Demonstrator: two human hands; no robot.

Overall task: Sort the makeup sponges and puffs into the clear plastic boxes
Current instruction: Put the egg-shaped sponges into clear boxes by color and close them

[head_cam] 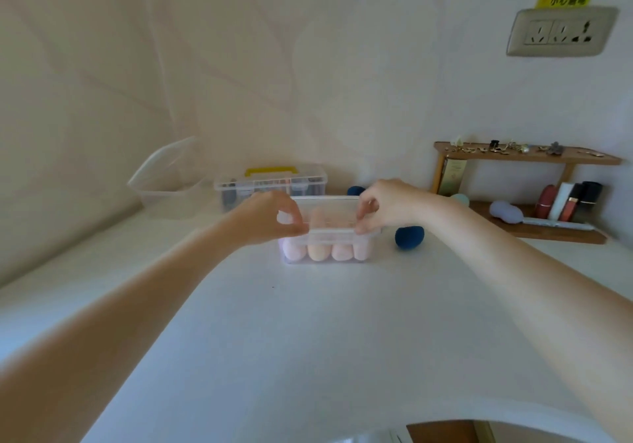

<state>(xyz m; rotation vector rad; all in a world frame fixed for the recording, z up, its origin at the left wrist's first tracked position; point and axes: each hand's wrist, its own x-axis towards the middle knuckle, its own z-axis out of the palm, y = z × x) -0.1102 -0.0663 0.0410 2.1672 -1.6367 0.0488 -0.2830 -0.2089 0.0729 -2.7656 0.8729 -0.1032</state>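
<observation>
While both hands pinch its lid, the clear plastic box sits mid-table, its long axis running left to right between them. The left hand grips the lid at the box's left end, the right hand at its right end, equally near. Inside the box lie soft, rounded pink and peach sponges. Just right of the box rests a matte navy sponge; another blue sponge lies behind it.
</observation>
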